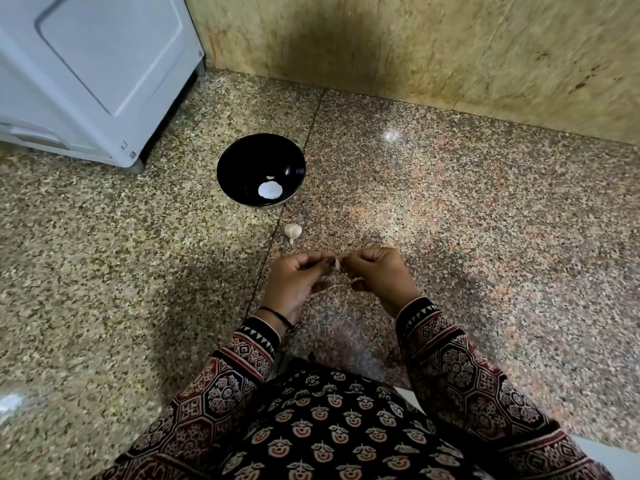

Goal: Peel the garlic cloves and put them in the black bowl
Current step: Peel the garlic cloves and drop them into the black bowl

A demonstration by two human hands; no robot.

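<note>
The speckled stone floor (450, 202) is wide open on the right half of the frame and in the lower left. At the top it ends at the yellowish wall (415, 46). In the upper left a white appliance (86, 64) stands on it, cut off by the frame edge. The black bowl (242, 157) sits left of centre, near the appliance corner but apart from it. Just below the bowl a garlic bulb (293, 231) lies alone on the floor. In the centre the left hand (294, 278) and the right hand (379, 273) meet. Both have curled fingers and pinch one small garlic clove (336, 265) between them; the fingers cover most of it. Two white patches low inside the bowl may be cloves or light; I cannot tell. The patterned sleeves (467, 375) are cut off at the bottom.
</note>
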